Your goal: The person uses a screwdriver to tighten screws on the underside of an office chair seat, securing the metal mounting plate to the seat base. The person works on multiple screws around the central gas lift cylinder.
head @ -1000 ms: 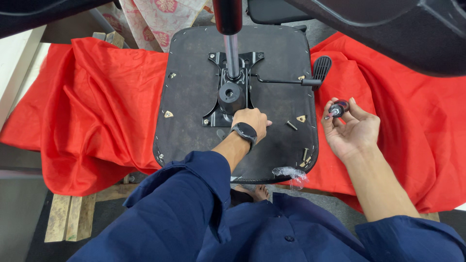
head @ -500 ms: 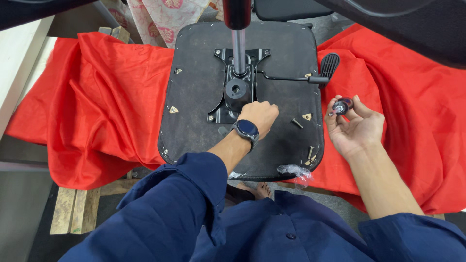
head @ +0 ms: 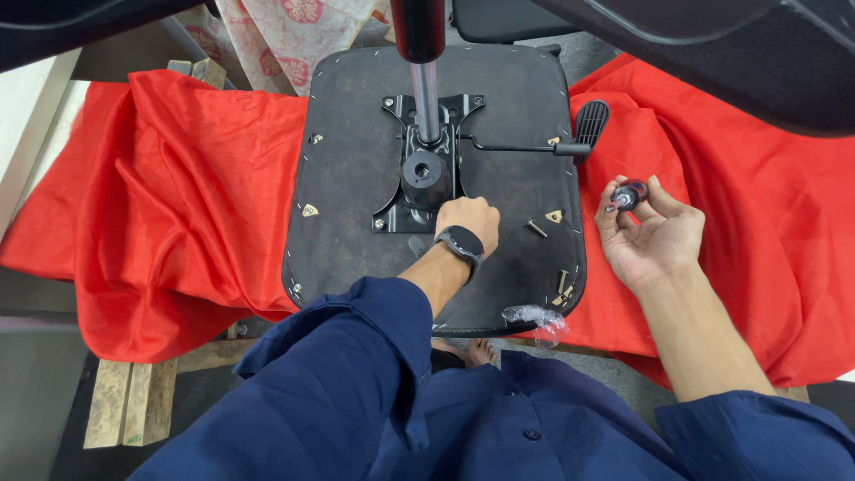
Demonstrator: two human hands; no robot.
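Head view shows the left hand closed down on the black mechanism plate mounted on the upturned chair seat, the right hand pinching a small black knob, while loose bolts lie unfitted.

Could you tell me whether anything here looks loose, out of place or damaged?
A few bolts lie loose on the upturned seat base, more near its front right corner. A scrap of clear plastic wrap hangs torn at that edge. The red cloth underneath is rumpled. Nothing looks broken.
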